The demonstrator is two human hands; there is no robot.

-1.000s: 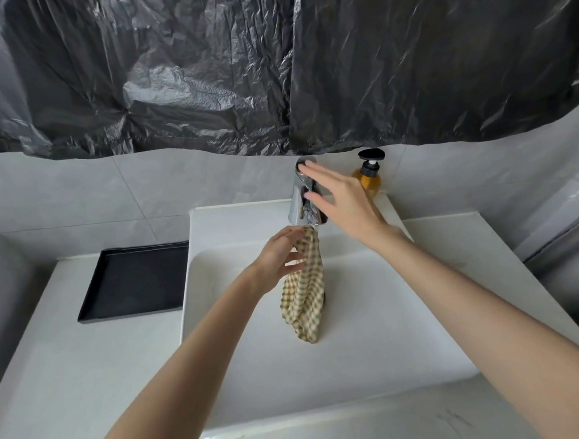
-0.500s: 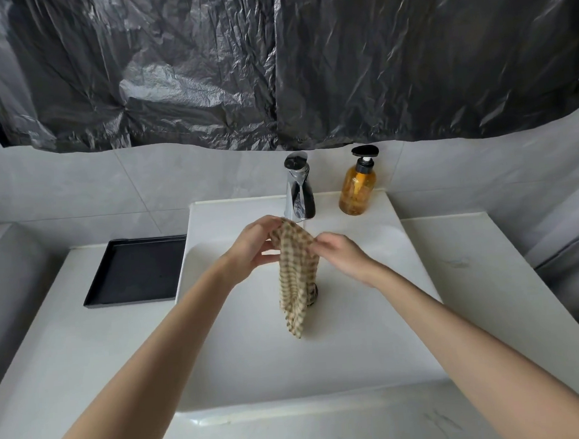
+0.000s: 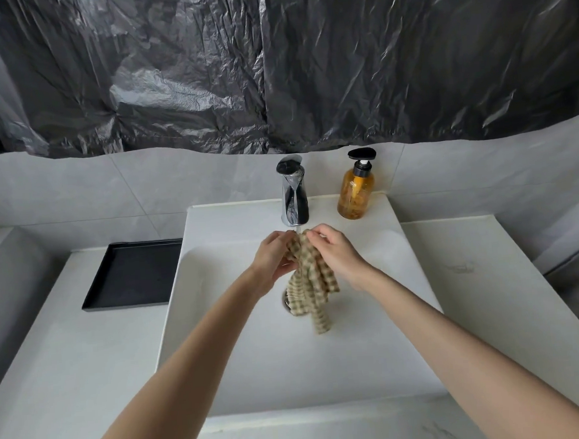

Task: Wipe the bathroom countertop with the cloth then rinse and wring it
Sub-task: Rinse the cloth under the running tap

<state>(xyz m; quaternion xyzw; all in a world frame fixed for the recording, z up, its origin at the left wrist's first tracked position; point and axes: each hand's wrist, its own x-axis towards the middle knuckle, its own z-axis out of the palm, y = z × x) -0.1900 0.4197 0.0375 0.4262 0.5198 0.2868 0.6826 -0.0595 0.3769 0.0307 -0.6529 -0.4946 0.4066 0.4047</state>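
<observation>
A beige checked cloth [image 3: 311, 286] hangs bunched over the white sink basin [image 3: 221, 344], right under the chrome faucet [image 3: 293, 198]. My left hand [image 3: 273, 258] grips its upper part from the left. My right hand [image 3: 335, 254] pinches the top of the cloth from the right. A thin stream of water seems to fall from the spout onto the cloth's top. The drain is mostly hidden behind the hanging cloth. The pale countertop [image 3: 492, 291] lies on both sides of the basin.
An amber soap pump bottle [image 3: 356, 190] stands right of the faucet on the basin's back ledge. A black tray [image 3: 131, 275] lies on the counter to the left. Black plastic sheeting [image 3: 270, 66] covers the wall above.
My right hand left the faucet handle and came down to the cloth's top. Both hands now hold the cloth under the spout, and it hangs more spread out.
</observation>
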